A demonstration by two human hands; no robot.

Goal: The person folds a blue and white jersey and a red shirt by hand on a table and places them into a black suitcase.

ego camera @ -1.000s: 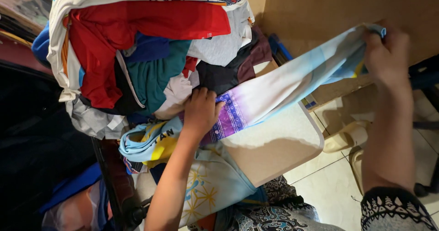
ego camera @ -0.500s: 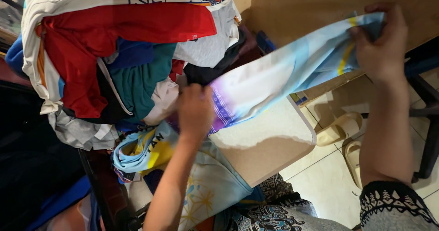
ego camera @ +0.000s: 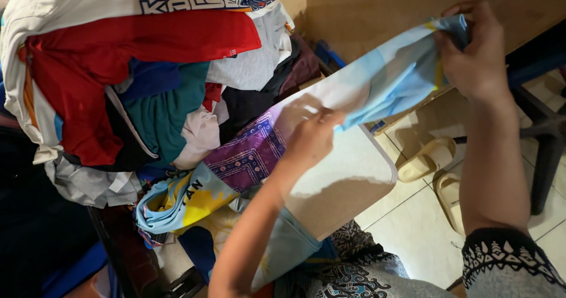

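Stretching across the middle of the view, a thin, smooth printed garment (ego camera: 377, 77) shades from pale blue with a yellow streak at one end, through white, to a purple patterned band (ego camera: 250, 153) with small geometric motifs. The right hand (ego camera: 474, 50) holds the blue end raised near the plain tan wall (ego camera: 383, 9), fingers curled and closed, bunching the soft cloth into creases. The left hand (ego camera: 312, 138) pinches the garment's white middle between thumb and fingers, just above the bench (ego camera: 354, 177), a flat board with a rounded corner and a pale, faintly speckled cover. From that grip the fabric slopes down to the purple band and on to a rumpled end of blue and yellow (ego camera: 177, 200) that rests against the foot of a heap of clothes (ego camera: 147, 79). The heap is tall and loosely piled: a white jersey draped over the top, a red shirt folded beneath it, teal, dark blue, grey and maroon pieces crumpled below. Two beige moulded sandals (ego camera: 436, 168) with smooth rounded straps lie on the glossy pale floor tiles (ego camera: 413, 233) under the right forearm. A dark cuff with a white zigzag pattern (ego camera: 507, 256) covers the right arm near the lower edge.
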